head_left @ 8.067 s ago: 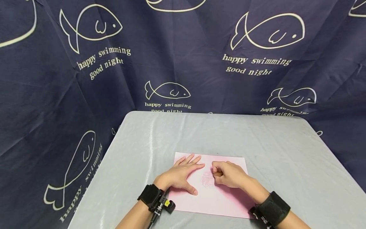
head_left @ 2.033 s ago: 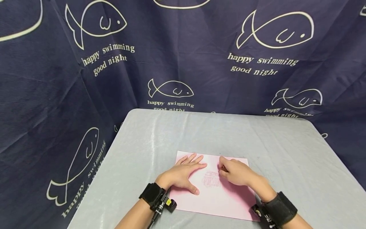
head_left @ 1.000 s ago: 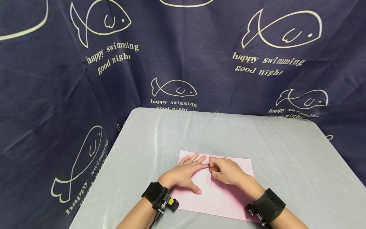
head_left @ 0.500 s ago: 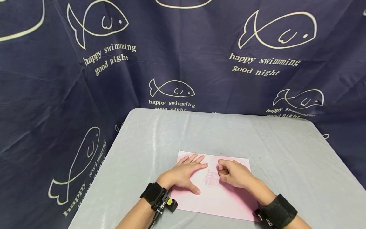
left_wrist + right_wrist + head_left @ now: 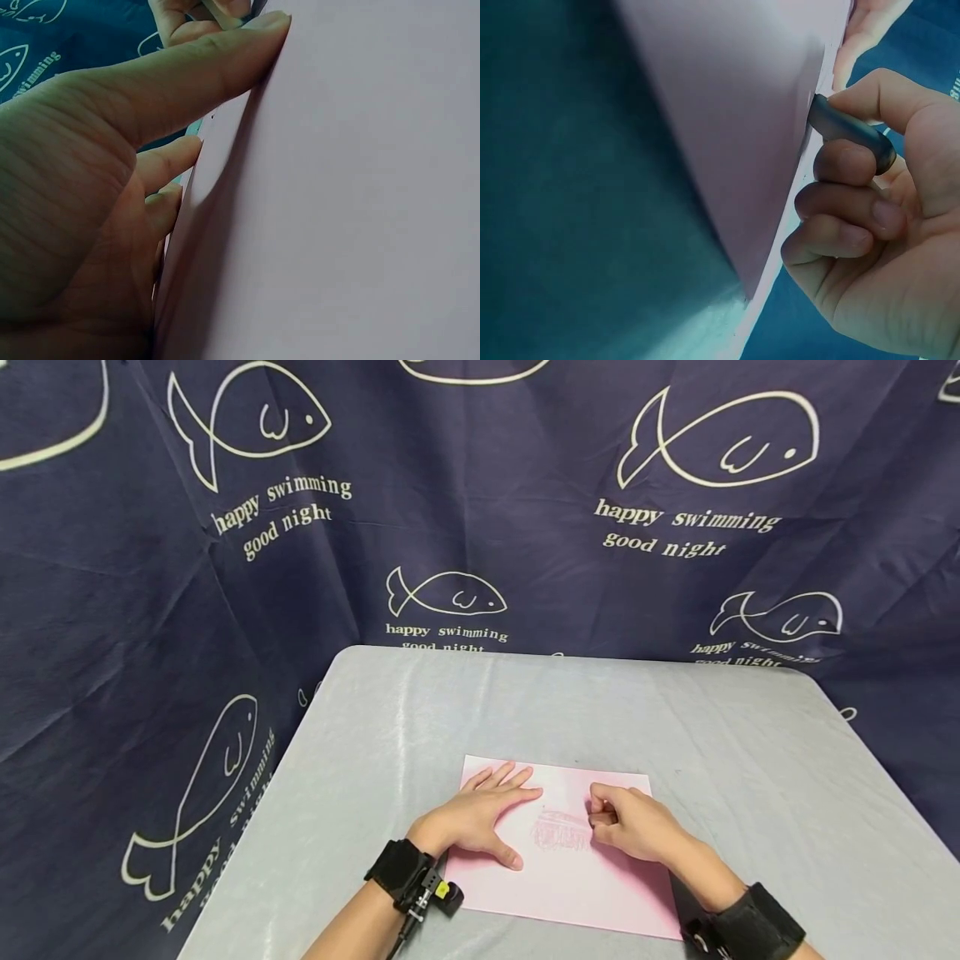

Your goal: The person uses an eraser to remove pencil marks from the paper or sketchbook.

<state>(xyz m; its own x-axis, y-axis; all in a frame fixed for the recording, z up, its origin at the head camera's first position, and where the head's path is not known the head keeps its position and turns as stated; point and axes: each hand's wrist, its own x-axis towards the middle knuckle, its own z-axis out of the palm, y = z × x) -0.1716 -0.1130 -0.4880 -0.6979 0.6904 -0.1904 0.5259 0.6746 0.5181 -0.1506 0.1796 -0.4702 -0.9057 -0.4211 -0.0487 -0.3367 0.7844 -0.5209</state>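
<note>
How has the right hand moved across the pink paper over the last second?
Yes. The right hand has shifted right, away from the flat left hand it was nearly touching, and now sits at the right end of the scribble on the pink paper.

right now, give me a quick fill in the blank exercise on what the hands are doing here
1. The left hand lies flat on the ____ paper.
2. The right hand pinches a short dark crayon whose tip touches the ____.
3. The paper lies on a ____ table.

Missing words: pink; paper; grey
</note>
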